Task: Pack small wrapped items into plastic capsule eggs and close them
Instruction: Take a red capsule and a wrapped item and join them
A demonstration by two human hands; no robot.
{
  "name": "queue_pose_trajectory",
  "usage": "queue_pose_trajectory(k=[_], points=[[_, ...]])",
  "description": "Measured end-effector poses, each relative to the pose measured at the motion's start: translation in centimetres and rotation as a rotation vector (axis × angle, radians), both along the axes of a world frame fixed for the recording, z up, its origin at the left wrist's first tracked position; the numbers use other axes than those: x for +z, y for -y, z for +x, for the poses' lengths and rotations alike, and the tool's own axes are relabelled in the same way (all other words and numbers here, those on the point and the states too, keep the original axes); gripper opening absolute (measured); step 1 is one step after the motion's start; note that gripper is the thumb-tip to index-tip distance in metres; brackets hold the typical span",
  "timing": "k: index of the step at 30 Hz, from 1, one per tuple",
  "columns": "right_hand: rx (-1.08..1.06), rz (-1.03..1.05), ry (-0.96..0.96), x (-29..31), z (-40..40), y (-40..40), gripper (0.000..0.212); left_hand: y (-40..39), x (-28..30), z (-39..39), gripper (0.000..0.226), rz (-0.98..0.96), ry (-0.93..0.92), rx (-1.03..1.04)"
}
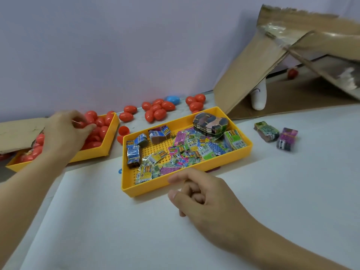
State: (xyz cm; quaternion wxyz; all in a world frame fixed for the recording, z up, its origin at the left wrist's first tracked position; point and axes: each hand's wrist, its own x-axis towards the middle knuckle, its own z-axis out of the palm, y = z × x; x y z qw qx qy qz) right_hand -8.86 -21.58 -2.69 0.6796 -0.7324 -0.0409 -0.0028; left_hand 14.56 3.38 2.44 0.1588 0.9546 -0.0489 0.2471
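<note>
At nine o'clock the left hand [65, 131] reaches into a yellow plastic tray [109, 141] heaped with red plastic capsule eggs [101, 125], fingers curled onto one egg. At the centre, a second yellow perforated tray [241, 151] holds small colourful wrapped packets [187, 149]. At six o'clock the right hand [202, 197] hovers over the white desk [292, 182], fingers loosely curled, holding nothing. At three o'clock lie two bundled packets [276, 135].

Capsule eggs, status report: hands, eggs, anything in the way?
Left hand reaching into egg tray, fingers on a red egg. Right hand loosely curled, holding nothing, by wrapper tray. Cardboard flap covers part of egg tray.
</note>
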Motion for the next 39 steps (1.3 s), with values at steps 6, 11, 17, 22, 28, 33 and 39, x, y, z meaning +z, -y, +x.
queue_pose_trajectory(k=[6,11,17,22,28,33,39], points=[[0.007,0.005,-0.006,0.0,-0.1,0.0,0.009,-0.6,-0.4,-0.6,0.043,-0.132,-0.171,0.012],[-0.007,0.011,-0.026,0.1,0.0,0.1,0.008,1.4,-0.2,0.8,0.024,0.058,-0.183,-0.080],[-0.008,0.029,-0.027,0.2,-0.1,0.2,0.006,1.8,0.4,0.1,0.029,-0.074,0.085,-0.138],[-0.015,0.107,-0.041,0.5,0.1,0.4,0.013,5.9,1.4,-9.9,0.033,-0.515,0.135,-0.497],[0.043,0.234,-0.057,1.5,0.0,0.4,0.036,9.7,-3.1,-20.1,0.032,-0.845,0.039,-0.713],[0.091,0.254,-0.119,2.0,0.0,0.9,0.050,9.6,-4.1,-21.1,0.038,-0.863,0.039,-0.753],[0.065,0.228,-0.077,1.5,-0.1,0.9,0.043,9.5,-4.9,-21.9,0.031,-1.097,-0.102,-0.706]])
